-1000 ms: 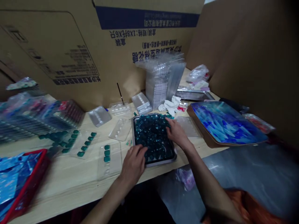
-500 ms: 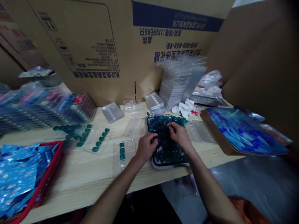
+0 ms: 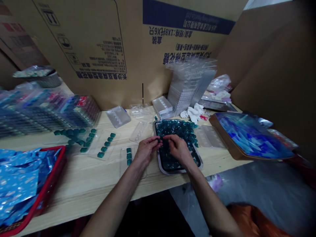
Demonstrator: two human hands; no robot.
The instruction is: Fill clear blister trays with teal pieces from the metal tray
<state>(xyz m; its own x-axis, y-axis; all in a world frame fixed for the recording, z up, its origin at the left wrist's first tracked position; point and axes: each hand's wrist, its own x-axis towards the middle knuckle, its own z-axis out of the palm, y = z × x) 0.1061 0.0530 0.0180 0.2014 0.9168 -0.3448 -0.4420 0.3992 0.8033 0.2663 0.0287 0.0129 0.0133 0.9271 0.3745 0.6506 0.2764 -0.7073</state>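
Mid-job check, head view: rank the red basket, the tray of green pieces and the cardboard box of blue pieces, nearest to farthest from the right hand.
1. Tray of green pieces: under the right hand.
2. Cardboard box of blue pieces: to the hand's right.
3. Red basket: far left, past the left hand.

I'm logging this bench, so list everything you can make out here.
Heaped tray: one, grey rim, under hands
Green pieces: many, green, in tray and leftward
Clear tray stack: one, colourless, behind tray
Loose clear trays: several, colourless, around tray
Filled packs: many, multicoloured, back left
Basket: one, red, front left
Packets: many, blue, in basket
Shallow carton: one, brown, right
Carton contents: uncounted, blue, in carton
Printed cardboard: one, brown, back
Crumpled wad: one, white, behind tray
Thin stick: one, dark, back
Tabletop: one, pale wood, beneath
Cloth: one, orange, bottom right
Left hand: one, pinching a green piece
Right hand: one, over tray
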